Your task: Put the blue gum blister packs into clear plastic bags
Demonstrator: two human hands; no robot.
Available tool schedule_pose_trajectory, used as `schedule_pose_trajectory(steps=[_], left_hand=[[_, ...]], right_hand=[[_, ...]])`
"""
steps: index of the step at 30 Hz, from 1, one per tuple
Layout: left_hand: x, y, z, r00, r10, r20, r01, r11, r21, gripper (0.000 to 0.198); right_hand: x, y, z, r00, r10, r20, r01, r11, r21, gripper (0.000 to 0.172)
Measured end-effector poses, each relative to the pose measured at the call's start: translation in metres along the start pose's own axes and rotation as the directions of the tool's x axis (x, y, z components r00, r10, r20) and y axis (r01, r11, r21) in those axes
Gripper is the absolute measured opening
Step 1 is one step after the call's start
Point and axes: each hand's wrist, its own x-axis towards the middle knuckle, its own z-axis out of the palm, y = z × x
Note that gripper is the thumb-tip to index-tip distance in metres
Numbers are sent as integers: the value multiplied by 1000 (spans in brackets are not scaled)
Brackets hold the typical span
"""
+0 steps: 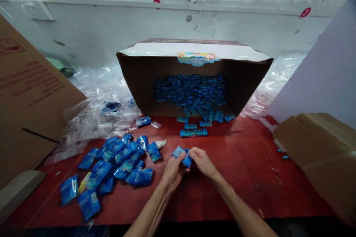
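Above the middle of the red table, my left hand [174,168] is closed on a small blue packet [187,160]. My right hand [202,161] pinches the packet's upper right part, fingertips close to those of the left. Whether the packet is torn open, I cannot tell. Left of my hands lies a loose heap of blue packets [119,153]. Beyond my hands, a blue tube-like pack of beads [194,132] rests in front of a cardboard box [250,81] lying on its side. Many small blue packs [191,90] fill the back of the box and spill at its mouth.
Clear plastic wrappers [97,89] pile up behind the heap at left, and more clear plastic [258,105] lies right of the box. A large carton [30,81] stands at left, a smaller cardboard box [319,155] at right. A white wall [111,26] runs behind.
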Motion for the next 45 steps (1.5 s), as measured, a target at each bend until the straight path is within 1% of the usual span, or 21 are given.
schedule_pose_trajectory(steps=[2,4,6,8,10,11,13,15,17,20,23,25,27,30,33,36,39,41,42,43,45], left_hand=[[-3,1,-2,996,-64,54,65,998,-6,22],[-6,2,-5,990,-99,99,99,995,-1,22],[-9,4,-7,989,-106,105,105,994,14,21],[-11,5,-8,991,-104,78,102,994,24,18],[-12,6,-10,992,-114,55,113,994,10,18],[-13,5,-10,991,-125,52,125,992,0,19],[-14,5,-12,989,-138,50,139,990,-16,17],[-15,4,-15,989,-145,26,146,989,-30,15],[-15,2,-19,987,-161,-17,160,986,-55,16],[-16,0,-24,978,-204,-46,198,975,-106,15],[-17,-1,-25,966,-252,-54,243,959,-145,15],[-18,-1,-22,958,-282,-52,270,948,-167,15],[-19,-1,-18,955,-294,-37,283,941,-183,15],[-20,1,-15,955,-294,-39,280,939,-200,15],[-21,0,-17,960,-268,-83,245,945,-217,13],[-20,-1,-19,958,-254,-131,222,951,-216,14],[-19,-2,-20,960,-240,-145,208,956,-206,15],[-18,-2,-19,962,-238,-136,207,956,-209,14],[-18,-2,-19,961,-239,-137,206,954,-218,14],[-17,-2,-18,961,-241,-139,206,951,-230,14],[-17,-2,-18,958,-248,-146,205,944,-260,14]], right_hand=[[0,2,-2,1000,9,-13,-10,999,-37,33],[0,2,-6,1000,2,-27,-5,994,-106,34],[2,1,-13,999,-18,-39,10,979,-202,37],[11,1,-23,996,-46,-72,21,948,-317,34],[25,2,-34,988,-69,-137,1,896,-445,23],[33,4,-39,983,-75,-170,-22,862,-507,21],[47,9,-48,975,-69,-212,-77,788,-611,26],[54,16,-50,974,-53,-220,-116,716,-688,25],[51,22,-48,976,-44,-213,-132,658,-742,20],[31,26,-42,977,-48,-208,-141,585,-799,17],[9,24,-39,967,-93,-238,-157,516,-842,23],[1,23,-39,960,-136,-246,-147,502,-852,32],[1,23,-40,965,-137,-225,-127,507,-853,38],[7,27,-44,983,-81,-165,-101,512,-853,35],[10,29,-49,991,-61,-117,-68,525,-848,32],[5,28,-53,994,-60,-89,-43,537,-843,38],[-2,26,-55,996,-40,-86,-49,563,-825,41],[-5,23,-53,996,-40,-77,-36,618,-786,38],[-7,20,-52,997,-48,-67,-18,669,-743,36],[-10,17,-51,997,-60,-56,6,737,-676,35],[-17,7,-48,996,-85,-39,55,872,-486,33]])
